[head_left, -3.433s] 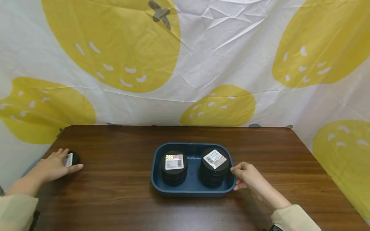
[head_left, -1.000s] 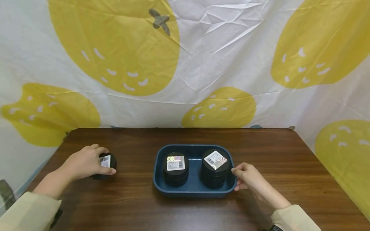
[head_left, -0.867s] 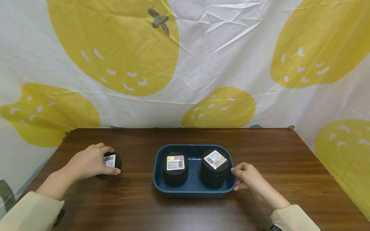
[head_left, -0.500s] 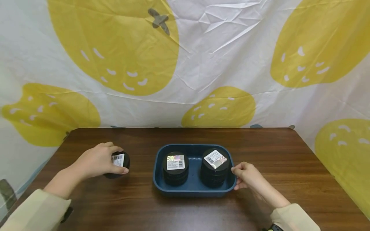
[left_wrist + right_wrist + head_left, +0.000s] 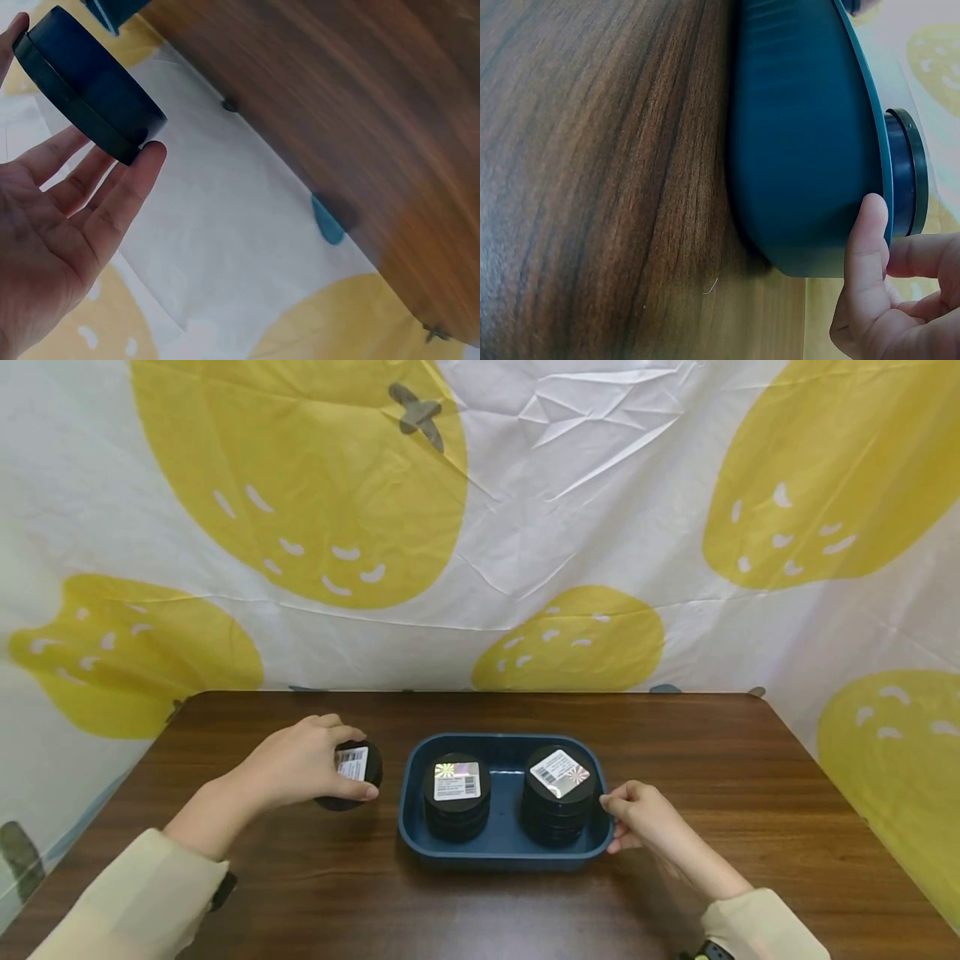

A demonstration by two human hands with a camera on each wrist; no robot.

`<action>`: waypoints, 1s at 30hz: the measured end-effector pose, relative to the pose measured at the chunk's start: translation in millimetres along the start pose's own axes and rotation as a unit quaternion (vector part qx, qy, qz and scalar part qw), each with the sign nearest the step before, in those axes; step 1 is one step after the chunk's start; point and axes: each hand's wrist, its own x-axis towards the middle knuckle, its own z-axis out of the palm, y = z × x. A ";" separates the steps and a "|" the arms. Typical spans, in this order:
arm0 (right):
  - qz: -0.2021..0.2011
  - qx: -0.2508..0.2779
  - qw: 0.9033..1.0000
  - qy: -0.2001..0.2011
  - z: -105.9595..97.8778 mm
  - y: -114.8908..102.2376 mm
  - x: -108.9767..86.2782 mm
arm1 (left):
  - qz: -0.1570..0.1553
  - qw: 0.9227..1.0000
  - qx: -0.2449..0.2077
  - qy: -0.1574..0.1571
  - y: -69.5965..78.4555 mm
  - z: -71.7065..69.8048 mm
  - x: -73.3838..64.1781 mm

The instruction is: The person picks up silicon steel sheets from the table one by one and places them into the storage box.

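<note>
My left hand [image 5: 300,764] grips a round black lidded jar [image 5: 372,768] between thumb and fingers, just left of the blue tray [image 5: 502,863]. A white barcode label lies on its top, partly covered by the hand. In the left wrist view the jar [image 5: 94,86] shows its side and lid edge. My right hand [image 5: 648,818] pinches the tray's right rim; in the right wrist view the thumb presses the outer wall [image 5: 810,142]. Inside the tray stand two stacks of similar black jars, a left stack [image 5: 456,818] and a right stack [image 5: 557,818], each topped by a label.
The tray stands on a dark brown wooden table [image 5: 480,910] with rounded far corners. Behind the table hangs a white cloth [image 5: 517,552] with large yellow fruit prints. Bare wood surrounds the tray, and the cloth also hangs along both sides.
At first my left hand was over the jar near the table's left edge. It has carried the jar rightward, close to the tray. My right hand keeps its hold on the rim.
</note>
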 end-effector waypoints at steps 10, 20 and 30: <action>-0.001 0.002 1.000 0.001 -1.6 -0.7 0.3 | 0.030 1.000 0.001 -0.006 29.4 -3.4 26.6; 0.001 0.000 1.000 0.001 -1.7 0.6 0.0 | 0.051 0.999 -0.004 -0.017 57.9 0.0 41.9; 0.004 0.007 1.000 0.003 -0.1 0.4 -0.3 | 0.052 0.998 0.004 -0.032 79.6 9.0 51.5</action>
